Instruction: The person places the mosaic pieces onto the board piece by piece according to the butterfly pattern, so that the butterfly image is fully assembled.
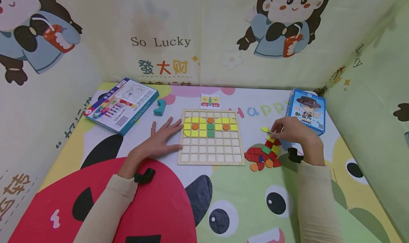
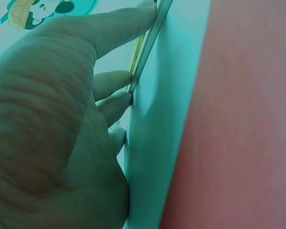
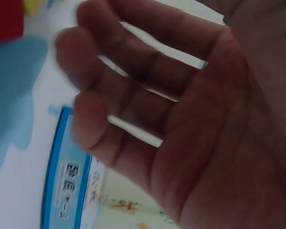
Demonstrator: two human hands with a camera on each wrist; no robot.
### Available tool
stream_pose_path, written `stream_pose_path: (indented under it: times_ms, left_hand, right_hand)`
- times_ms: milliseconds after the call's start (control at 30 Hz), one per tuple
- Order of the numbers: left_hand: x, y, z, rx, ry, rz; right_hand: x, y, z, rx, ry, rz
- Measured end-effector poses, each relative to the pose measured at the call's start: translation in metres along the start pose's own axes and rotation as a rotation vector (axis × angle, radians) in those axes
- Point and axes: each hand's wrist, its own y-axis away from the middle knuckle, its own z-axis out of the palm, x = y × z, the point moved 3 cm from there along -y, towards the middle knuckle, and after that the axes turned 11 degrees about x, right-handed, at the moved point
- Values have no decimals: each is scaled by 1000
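A square wooden grid board (image 1: 211, 163) lies on the table, with yellow, orange and green tiles in its upper rows. Spread flat, my left hand (image 1: 161, 140) touches the board's left edge with thumb and fingertips. The left wrist view shows the fingers (image 2: 117, 83) against that edge. Above the loose pile of red, yellow, green, blue and orange tiles (image 1: 255, 156), my right hand (image 1: 292, 131) pinches a small yellow tile (image 1: 265, 129) between thumb and fingertip. In the right wrist view the other fingers (image 3: 90, 119) are bent, and the pinching tips are out of sight.
A small pattern card (image 1: 210, 101) lies just behind the board. To the left are a flat game box (image 1: 123, 104) and a teal curved block (image 1: 159, 107). A blue box (image 1: 308, 110) stands behind my right hand. Printed cloth walls (image 1: 217, 40) enclose the table.
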Motion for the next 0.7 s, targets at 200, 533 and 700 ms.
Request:
stream_pose_path:
  times_ms: [200,533,700]
  left_hand:
    - [0,-1,0,-6,-10,-4]
    - [0,0,-1,3,-5,-3]
    - [0,0,0,1,-2,-5]
  right_hand:
    - [16,2,5,-87,18,56]
    - [11,-3,8,-59,-1,84]
    - [13,-5,9,-42,13,94]
